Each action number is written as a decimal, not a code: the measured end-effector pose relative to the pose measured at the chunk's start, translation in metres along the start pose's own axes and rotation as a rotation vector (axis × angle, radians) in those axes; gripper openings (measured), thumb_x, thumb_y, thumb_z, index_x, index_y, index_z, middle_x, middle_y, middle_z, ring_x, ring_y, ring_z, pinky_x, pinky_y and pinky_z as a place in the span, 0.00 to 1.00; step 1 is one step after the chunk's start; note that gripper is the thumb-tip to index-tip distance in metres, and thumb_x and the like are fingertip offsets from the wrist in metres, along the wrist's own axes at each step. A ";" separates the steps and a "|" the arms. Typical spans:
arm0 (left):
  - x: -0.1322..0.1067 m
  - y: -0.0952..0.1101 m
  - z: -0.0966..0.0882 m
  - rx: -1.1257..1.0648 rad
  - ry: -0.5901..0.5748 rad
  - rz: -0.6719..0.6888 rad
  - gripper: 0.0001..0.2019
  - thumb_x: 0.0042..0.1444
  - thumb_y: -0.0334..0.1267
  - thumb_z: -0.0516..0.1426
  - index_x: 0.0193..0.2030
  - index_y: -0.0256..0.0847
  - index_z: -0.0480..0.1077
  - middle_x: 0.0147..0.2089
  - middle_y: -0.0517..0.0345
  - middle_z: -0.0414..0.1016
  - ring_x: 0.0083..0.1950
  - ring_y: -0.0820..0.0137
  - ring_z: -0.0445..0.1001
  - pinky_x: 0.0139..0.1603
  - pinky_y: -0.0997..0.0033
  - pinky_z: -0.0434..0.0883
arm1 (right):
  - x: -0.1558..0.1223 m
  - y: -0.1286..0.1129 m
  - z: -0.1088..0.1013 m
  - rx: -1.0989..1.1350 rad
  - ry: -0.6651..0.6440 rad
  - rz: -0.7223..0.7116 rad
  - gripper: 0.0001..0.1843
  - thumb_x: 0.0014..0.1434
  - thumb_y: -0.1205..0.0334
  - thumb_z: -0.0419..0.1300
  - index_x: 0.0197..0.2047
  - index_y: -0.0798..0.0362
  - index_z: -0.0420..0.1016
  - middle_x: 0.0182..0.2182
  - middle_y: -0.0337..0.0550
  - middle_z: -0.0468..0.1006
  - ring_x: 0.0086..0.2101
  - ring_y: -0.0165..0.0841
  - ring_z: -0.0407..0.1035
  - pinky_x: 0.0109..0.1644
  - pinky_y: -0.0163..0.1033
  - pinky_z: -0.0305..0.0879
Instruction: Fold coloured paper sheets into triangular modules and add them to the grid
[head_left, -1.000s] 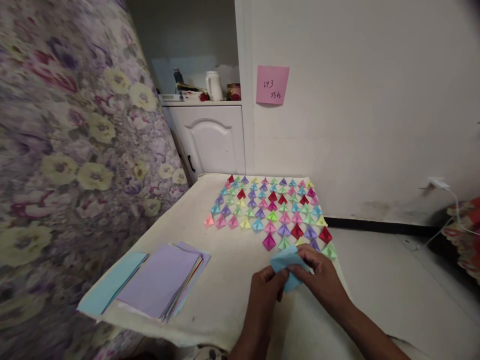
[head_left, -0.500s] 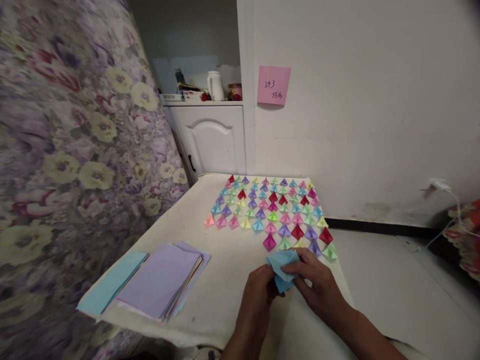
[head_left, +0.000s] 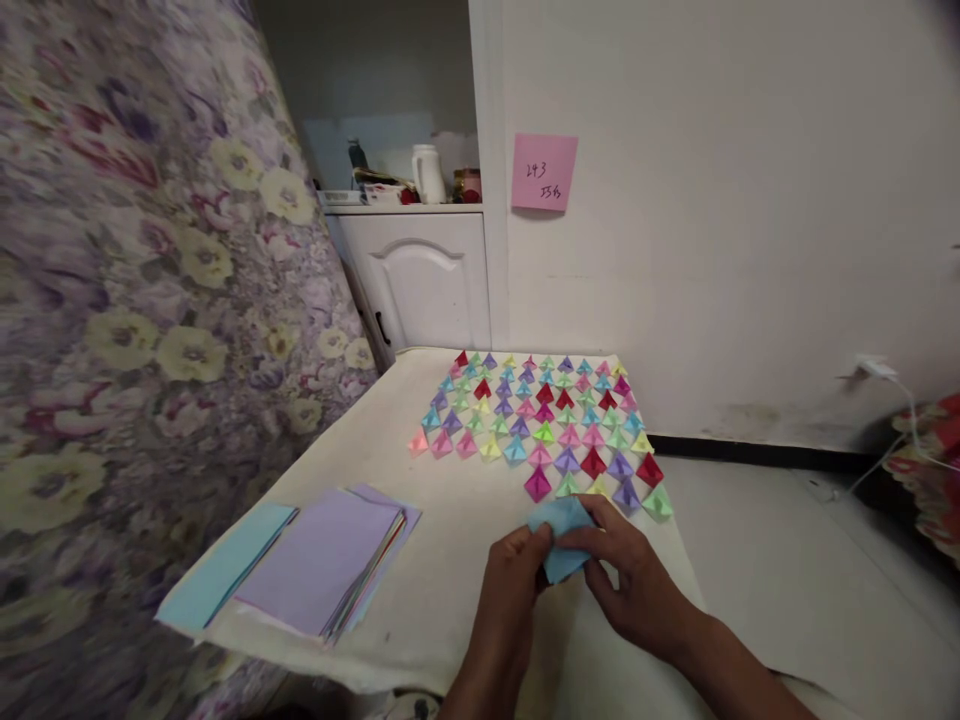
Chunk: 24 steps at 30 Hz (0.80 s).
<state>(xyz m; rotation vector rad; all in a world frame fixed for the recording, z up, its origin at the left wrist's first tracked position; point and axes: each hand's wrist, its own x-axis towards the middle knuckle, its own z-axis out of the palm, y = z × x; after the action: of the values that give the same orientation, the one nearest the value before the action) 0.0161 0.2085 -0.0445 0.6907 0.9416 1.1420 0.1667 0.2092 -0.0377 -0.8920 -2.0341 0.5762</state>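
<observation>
Between my two hands is a small folded sheet of light blue paper (head_left: pixel 568 522), held above the near right part of the table. My left hand (head_left: pixel 514 570) pinches its left side, thumb on top. Fingers of my right hand (head_left: pixel 619 560) grip the right side, with the thumb below. The underside of the paper is hidden. Just beyond my hands, rows of small folded paper pieces (head_left: pixel 544 432) in many colours cover the far right of the table. A magenta folded piece (head_left: pixel 538 484) and a light green one (head_left: pixel 658 501) lie closest.
A stack of coloured paper (head_left: pixel 322 550) topped with purple and a light blue paper pile (head_left: pixel 225 565) lie on the cream-covered table (head_left: pixel 360 430) at left. A floral curtain (head_left: pixel 150 300) hangs alongside. Behind are a white cabinet (head_left: pixel 427 285) and a wall with a pink note (head_left: pixel 544 172).
The blue paper has been pressed flatter and turned slightly; its raised flap no longer shows. My left thumb has moved up onto it.
</observation>
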 end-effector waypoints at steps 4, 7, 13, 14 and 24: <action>0.001 0.000 -0.002 0.085 0.026 0.059 0.14 0.50 0.46 0.58 0.26 0.35 0.68 0.20 0.65 0.61 0.23 0.77 0.58 0.25 0.78 0.60 | 0.000 -0.002 -0.003 0.144 0.010 0.134 0.13 0.56 0.66 0.54 0.44 0.48 0.72 0.52 0.47 0.62 0.51 0.42 0.61 0.52 0.45 0.60; 0.001 0.000 -0.002 0.171 0.028 0.093 0.14 0.52 0.47 0.56 0.33 0.36 0.70 0.24 0.62 0.65 0.26 0.74 0.63 0.28 0.74 0.66 | 0.002 0.002 -0.001 0.307 0.127 0.341 0.11 0.56 0.62 0.57 0.43 0.49 0.71 0.48 0.47 0.67 0.45 0.40 0.66 0.44 0.42 0.65; -0.004 -0.003 0.006 0.370 0.095 0.214 0.14 0.57 0.48 0.50 0.35 0.38 0.66 0.25 0.61 0.67 0.25 0.72 0.68 0.24 0.73 0.68 | 0.007 0.003 0.013 0.821 0.213 0.514 0.29 0.51 0.62 0.63 0.56 0.44 0.60 0.41 0.42 0.71 0.32 0.34 0.70 0.33 0.39 0.68; -0.005 -0.003 0.008 0.391 0.109 0.231 0.14 0.58 0.48 0.49 0.34 0.39 0.64 0.23 0.63 0.65 0.22 0.73 0.66 0.21 0.75 0.66 | 0.007 0.002 0.014 0.872 0.223 0.514 0.32 0.50 0.62 0.63 0.57 0.43 0.59 0.43 0.42 0.70 0.32 0.34 0.70 0.33 0.39 0.69; -0.007 -0.011 0.014 0.457 0.208 0.284 0.12 0.60 0.45 0.47 0.28 0.43 0.55 0.20 0.70 0.54 0.20 0.78 0.57 0.19 0.79 0.57 | 0.005 0.003 0.020 0.883 0.206 0.573 0.26 0.46 0.66 0.66 0.49 0.51 0.67 0.39 0.43 0.76 0.36 0.35 0.70 0.38 0.37 0.66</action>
<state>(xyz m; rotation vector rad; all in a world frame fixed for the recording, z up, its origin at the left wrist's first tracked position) 0.0323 0.1991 -0.0462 1.1172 1.3335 1.2762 0.1493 0.2136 -0.0484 -0.8990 -1.1059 1.4731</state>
